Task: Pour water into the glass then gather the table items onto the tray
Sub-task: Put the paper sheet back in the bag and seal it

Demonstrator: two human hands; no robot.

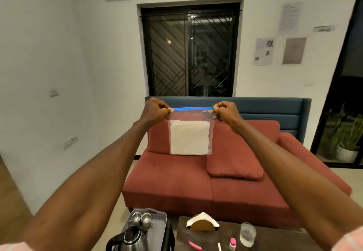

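We hold a clear zip bag (190, 133) (white folded sheet inside) up before the sofa (176, 180), left hand (155, 111) and right hand (225, 113) each pinching a top corner.

Left hand (155, 111), right hand (225, 114) raised, pinching.

Both arms raised. Left hand (155, 111) and right hand (225, 114) pinch top corners of clear zip bag (190, 133), white folded sheet inside. Below: tray (157, 214) with kettle (131, 239); tabletop (275, 241) carries glass (247, 234), napkin holder (203, 225).
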